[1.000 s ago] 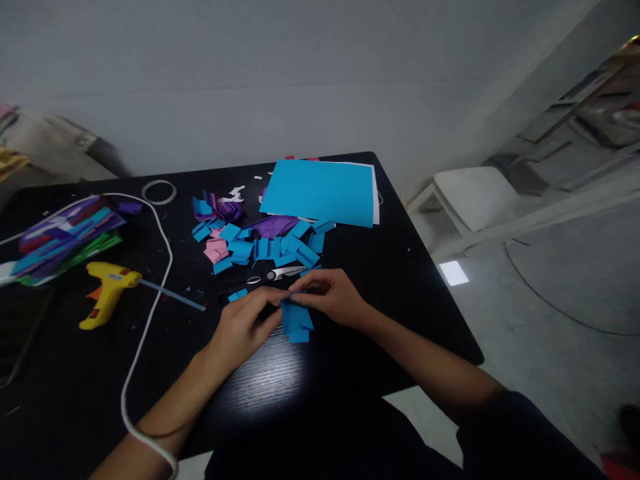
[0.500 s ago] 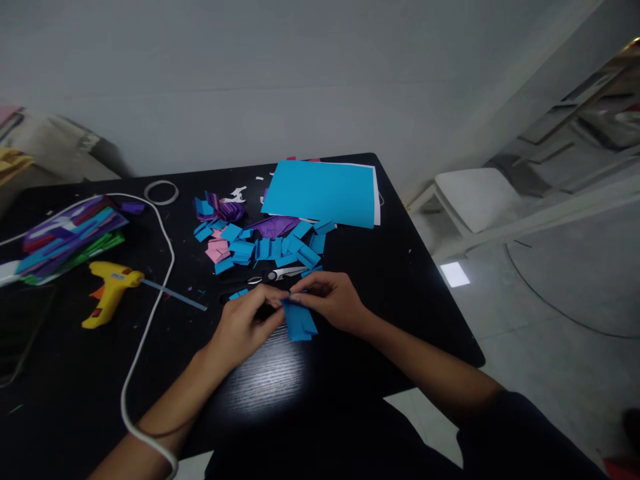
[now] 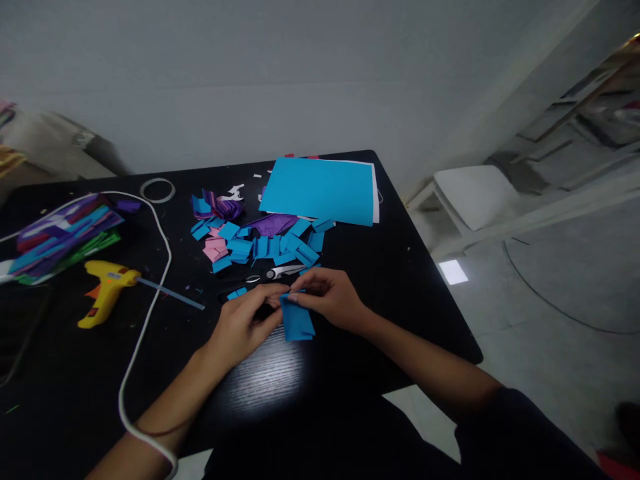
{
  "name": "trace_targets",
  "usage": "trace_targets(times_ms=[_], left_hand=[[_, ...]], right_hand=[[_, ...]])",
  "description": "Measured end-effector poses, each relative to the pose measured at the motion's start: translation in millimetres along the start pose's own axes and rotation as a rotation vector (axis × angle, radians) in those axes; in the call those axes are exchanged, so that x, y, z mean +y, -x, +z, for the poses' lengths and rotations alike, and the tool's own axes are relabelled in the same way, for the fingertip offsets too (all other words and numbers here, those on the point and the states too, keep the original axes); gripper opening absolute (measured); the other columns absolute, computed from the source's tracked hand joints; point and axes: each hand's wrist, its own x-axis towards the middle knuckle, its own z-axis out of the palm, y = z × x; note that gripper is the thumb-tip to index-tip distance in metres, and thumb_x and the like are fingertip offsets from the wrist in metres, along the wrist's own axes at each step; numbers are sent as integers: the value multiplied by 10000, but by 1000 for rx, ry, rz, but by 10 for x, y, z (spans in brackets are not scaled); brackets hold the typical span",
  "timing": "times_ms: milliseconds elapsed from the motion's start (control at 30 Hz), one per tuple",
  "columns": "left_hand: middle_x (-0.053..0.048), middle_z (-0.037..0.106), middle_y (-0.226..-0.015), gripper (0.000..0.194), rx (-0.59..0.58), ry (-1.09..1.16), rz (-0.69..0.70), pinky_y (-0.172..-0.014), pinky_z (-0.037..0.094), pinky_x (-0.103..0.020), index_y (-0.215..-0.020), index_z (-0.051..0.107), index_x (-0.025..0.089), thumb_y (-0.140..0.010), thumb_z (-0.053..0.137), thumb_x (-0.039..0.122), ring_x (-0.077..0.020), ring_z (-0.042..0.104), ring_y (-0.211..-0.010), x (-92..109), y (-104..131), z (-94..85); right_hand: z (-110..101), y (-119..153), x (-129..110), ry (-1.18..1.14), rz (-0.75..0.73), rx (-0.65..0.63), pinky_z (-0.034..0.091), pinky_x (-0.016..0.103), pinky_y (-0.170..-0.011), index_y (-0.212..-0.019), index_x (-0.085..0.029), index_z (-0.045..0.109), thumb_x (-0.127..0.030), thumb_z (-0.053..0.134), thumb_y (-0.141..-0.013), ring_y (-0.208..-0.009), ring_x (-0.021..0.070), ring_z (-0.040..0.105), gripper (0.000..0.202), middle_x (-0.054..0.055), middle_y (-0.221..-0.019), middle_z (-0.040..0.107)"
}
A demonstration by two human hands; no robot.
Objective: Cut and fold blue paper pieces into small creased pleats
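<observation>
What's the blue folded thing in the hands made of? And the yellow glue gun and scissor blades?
Folded blue piece: probably matte paper, thin with straight, flat edges.
Yellow glue gun: likely smooth plastic; its colour looks even.
Scissor blades: probably metal, silvery and a bit shiny.

Folded paper (image 3: pixel 297 322) was between the left hand (image 3: pixel 245 319) and right hand (image 3: pixel 334 300). Scissors (image 3: pixel 271 274) lay behind the hands on the table (image 3: pixel 395 307), paper pieces (image 3: pixel 263 248) behind the scissors, paper sheets (image 3: pixel 320 190) at rear right. Left of the hands lay the glue gun (image 3: pixel 108 293). The stool (image 3: pixel 475 193) stood right of the table.
</observation>
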Motion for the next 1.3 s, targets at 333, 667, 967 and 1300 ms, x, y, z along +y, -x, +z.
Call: trace_targets(times_ms=[333,667,967,1300], left_hand=[[-13,754,-874,202,32,-15,22,-732,573,-178,-1058,706,177,-879,709,84,-119,725,-753,-5,-8,-16],[-10,736,-841,181,10,-13,-2,-697,576,-205,-1050,683,187,-885,700,115,-129,717,-735,4,-29,-26],[-17,745,-878,209,1,-13,-38,-729,596,-231,-1114,653,191,-909,686,167,-142,724,-760,5,-13,-4],[-15,727,-875,140,25,-4,-46,-743,603,-238,-1038,631,195,-916,661,135,-135,714,-762,6,-8,17]], right_hand=[[-25,-14,9,-71,45,-21,601,288,-789,-851,-187,751,-302,896,-719,-794,145,733,227,10,-854,760],[-11,-17,-11,-86,61,38,608,293,-772,-789,-183,757,-309,919,-678,-758,150,739,234,7,-800,771],[-10,-22,-12,-95,66,55,609,325,-827,-780,-176,746,-293,912,-683,-781,159,744,225,15,-816,780],[-40,-27,-10,-66,24,33,600,327,-853,-836,-192,754,-257,884,-706,-827,164,740,195,14,-870,777]])
